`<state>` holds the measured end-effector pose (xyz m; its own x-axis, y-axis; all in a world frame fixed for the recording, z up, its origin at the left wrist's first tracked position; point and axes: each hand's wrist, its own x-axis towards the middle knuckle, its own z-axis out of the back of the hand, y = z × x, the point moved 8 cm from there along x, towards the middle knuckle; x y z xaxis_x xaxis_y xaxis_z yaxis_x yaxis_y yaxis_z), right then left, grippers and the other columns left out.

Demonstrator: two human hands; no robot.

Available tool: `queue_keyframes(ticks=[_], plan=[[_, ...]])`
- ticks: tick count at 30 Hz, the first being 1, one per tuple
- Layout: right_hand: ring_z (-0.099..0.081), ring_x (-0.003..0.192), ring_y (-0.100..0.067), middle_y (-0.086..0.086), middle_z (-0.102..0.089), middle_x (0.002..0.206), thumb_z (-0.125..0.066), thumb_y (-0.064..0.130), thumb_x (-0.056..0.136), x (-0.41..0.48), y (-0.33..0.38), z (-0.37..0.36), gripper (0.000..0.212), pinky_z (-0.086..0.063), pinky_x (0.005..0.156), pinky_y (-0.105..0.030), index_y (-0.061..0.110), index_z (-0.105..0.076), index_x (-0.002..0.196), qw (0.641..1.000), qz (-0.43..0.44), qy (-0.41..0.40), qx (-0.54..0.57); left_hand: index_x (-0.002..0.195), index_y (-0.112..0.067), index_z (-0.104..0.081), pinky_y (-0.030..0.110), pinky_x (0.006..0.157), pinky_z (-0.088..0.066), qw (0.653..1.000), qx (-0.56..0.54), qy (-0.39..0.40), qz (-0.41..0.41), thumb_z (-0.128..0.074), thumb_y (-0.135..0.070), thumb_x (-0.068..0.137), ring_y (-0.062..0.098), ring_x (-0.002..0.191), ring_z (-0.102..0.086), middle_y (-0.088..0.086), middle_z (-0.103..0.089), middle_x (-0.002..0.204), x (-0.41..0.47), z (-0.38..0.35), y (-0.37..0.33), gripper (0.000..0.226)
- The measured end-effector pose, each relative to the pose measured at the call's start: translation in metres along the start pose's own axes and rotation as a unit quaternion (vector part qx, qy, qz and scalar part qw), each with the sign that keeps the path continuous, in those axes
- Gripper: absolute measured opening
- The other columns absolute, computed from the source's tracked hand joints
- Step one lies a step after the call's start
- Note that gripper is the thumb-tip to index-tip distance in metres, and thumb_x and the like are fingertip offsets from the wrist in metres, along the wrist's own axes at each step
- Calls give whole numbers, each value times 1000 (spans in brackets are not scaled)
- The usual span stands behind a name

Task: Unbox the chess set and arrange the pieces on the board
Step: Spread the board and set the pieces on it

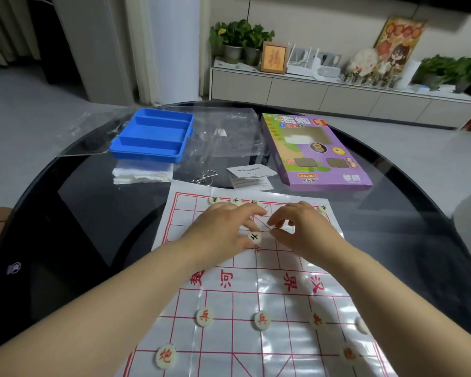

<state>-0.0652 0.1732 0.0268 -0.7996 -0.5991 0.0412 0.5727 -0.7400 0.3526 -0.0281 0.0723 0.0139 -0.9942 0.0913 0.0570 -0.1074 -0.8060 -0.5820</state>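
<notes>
The white plastic board point(256, 281) with a red grid lies on the black glass table. Several round pale pieces with red characters point(261, 319) stand on its near half. A few pieces with black characters point(235, 201) stand along the far row. My left hand point(223, 227) pinches a black-character piece point(254, 236) just above the far half of the board. My right hand point(305, 229) hovers beside it, its thumb and fingers curled round a small pale piece point(287, 229) that is mostly hidden.
The purple chess box point(316, 151) lies at the far right, an empty blue tray point(152, 137) at the far left on folded white sheets point(142, 172). A clear plastic bag point(223, 134), paper leaflets point(250, 172) and a metal clip point(204, 178) lie behind the board.
</notes>
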Motion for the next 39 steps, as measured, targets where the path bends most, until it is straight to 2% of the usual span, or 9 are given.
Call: queue_keyframes(ticks=[3, 7, 9, 15, 19, 24, 29, 34, 39], plan=[[-47, 101, -17, -2, -63, 110, -54, 17, 88, -7, -4, -7, 24, -33, 80, -23, 16, -63, 110, 999, 10, 40, -19, 134, -37, -32, 17, 94, -21, 999, 22, 32, -11, -59, -27, 85, 10, 122, -35, -17, -57, 120, 4, -13, 0, 57], [-45, 112, -17, 0, -58, 120, -54, 17, 89, -10, 3, -15, 30, -27, 83, -15, 19, -58, 118, 995, 54, 76, -16, 139, -42, -18, 26, 108, -20, 999, 28, 39, 8, -56, -32, 87, 12, 135, -21, -15, -31, 145, -8, -7, 12, 65], [-44, 115, -18, 1, -56, 122, -56, 18, 88, -10, 8, -19, 34, -26, 97, -19, 20, -56, 122, 993, 70, 93, -2, 138, -43, -19, 28, 111, -15, 999, 16, 11, 34, -51, -32, 89, 11, 138, -14, -15, -24, 147, -16, 7, 24, 60], [-44, 111, -18, -3, -53, 120, -57, 27, 87, -5, 20, -28, 36, -34, 88, -23, 17, -56, 122, 994, 64, 84, -11, 136, -35, -32, 31, 111, -16, 992, 11, -60, 109, -50, -32, 89, 12, 135, -20, -15, -29, 144, -37, 30, 65, 50], [-45, 101, -19, -5, -57, 111, -56, 32, 86, -1, 16, -28, 31, -33, 82, -24, 11, -59, 109, 995, 59, 60, -60, 133, -31, -38, 25, 108, -16, 992, 32, -71, 98, -51, -31, 88, 9, 131, -25, -14, -35, 141, -40, 24, 68, 47], [-35, 84, -17, -7, -57, 93, -59, 52, 78, -2, 9, -24, 43, -25, 72, -25, 10, -56, 86, 991, 40, 27, -124, 133, -29, -39, 22, 106, -16, 992, 43, -84, 87, -49, -34, 89, 6, 131, -27, -14, -36, 140, -40, 26, 65, 46], [-43, 113, -17, 0, -53, 123, -60, 31, 84, -5, 4, -18, 43, -35, 94, -24, 19, -52, 125, 992, 58, 101, -38, 130, -23, -46, 19, 100, -22, 990, 17, -107, 91, -46, -27, 91, 10, 126, -34, -8, -44, 136, -41, 28, 69, 39], [-46, 107, -19, -2, -58, 115, -56, 22, 87, -3, 13, -26, 30, -29, 84, -17, 16, -61, 116, 992, 95, 76, -45, 126, -19, -51, 18, 92, -27, 987, -20, -130, 90, -46, -20, 92, 2, 106, -38, -5, -51, 127, -41, 30, 72, 35], [-47, 104, -21, -3, -63, 110, -57, 21, 86, 14, -2, -5, 24, -27, 76, -20, 13, -65, 108, 996, 68, 19, -57, 124, -19, -53, 18, 90, -29, 985, -34, -142, 88, -47, -19, 91, 0, 102, -39, -14, -49, 113, -41, 32, 74, 33]])
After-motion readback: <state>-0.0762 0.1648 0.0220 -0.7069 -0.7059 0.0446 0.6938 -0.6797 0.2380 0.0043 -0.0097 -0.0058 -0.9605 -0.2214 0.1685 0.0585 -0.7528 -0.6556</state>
